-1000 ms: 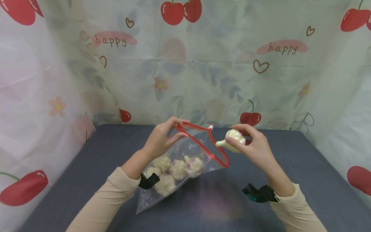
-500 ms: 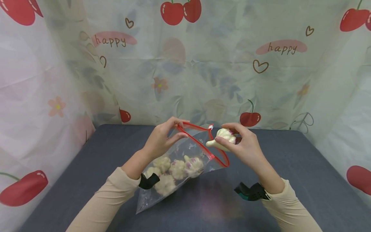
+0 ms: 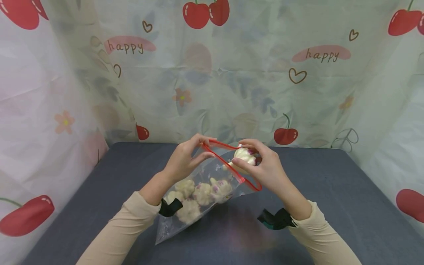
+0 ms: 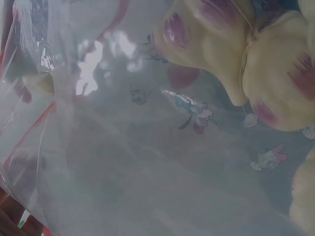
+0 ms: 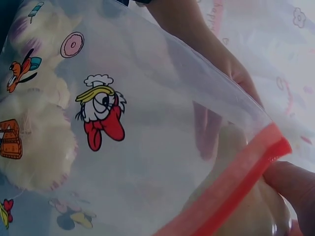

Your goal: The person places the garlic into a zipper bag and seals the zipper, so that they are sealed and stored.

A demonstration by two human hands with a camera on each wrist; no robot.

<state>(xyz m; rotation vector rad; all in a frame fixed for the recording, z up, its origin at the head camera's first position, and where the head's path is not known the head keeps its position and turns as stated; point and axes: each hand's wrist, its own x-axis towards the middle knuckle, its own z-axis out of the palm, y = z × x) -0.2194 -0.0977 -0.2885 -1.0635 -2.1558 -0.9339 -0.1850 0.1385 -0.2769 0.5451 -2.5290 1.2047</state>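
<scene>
A clear zip bag (image 3: pixel 205 169) with a red rim leans on the table, its mouth spread open toward the right. My left hand (image 3: pixel 187 154) pinches the upper left of that rim between thumb and fingers. In my right hand (image 3: pixel 265 162) is a garlic bulb (image 3: pixel 244 155), gripped by its rounded end. Its stem points left and lies inside the bag mouth. Several other garlic bulbs (image 3: pixel 202 193) rest low in the bag. The right wrist view shows the held garlic bulb (image 5: pixel 256 211) partly behind the red rim, with the thumb on it.
A dark grey table (image 3: pixel 331 191) lies under the bag and both arms. Behind it hangs a printed curtain (image 3: pixel 218 88), which also closes the left and right sides. Each wrist wears a black strap (image 3: pixel 276 219).
My right hand has moved left with the garlic bulb, from outside the bag to its mouth, so the stem is now inside. The left hand and the bag have stayed put.
</scene>
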